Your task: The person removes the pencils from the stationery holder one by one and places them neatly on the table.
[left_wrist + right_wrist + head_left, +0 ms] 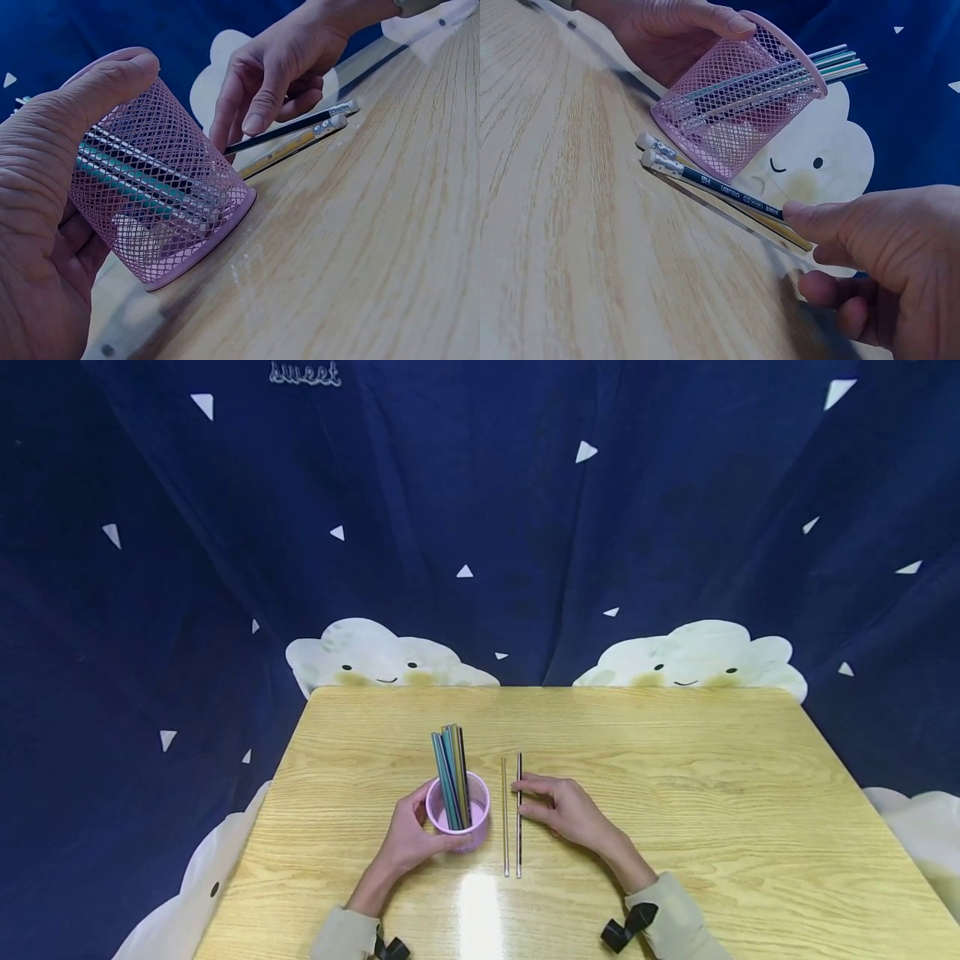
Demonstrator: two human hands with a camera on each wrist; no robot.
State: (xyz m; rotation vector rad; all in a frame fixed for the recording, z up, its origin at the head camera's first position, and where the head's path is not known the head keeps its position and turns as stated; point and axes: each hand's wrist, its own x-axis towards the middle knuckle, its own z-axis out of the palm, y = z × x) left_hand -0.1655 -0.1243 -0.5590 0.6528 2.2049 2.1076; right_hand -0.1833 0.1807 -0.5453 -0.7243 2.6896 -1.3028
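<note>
My left hand (408, 839) grips a pink mesh pencil holder (481, 837), its thumb along the near side and its fingers round the far left. Several pencils (448, 768), teal, dark and gold, lean inside with their tops above the rim. To the right of the holder, a yellow pencil (506, 831) and a black pencil (519, 847) lie side by side on the table, white erasers toward me. My right hand (566, 814) pinches the black pencil between thumb and index finger; lettering on its barrel (712, 185) faces the right wrist camera.
Under everything is a light wooden table (712, 777). A dark blue curtain (487, 485) with white triangles and smiling clouds (697, 656) hangs behind it and at the sides. Black straps with small devices (628, 927) sit on both wrists.
</note>
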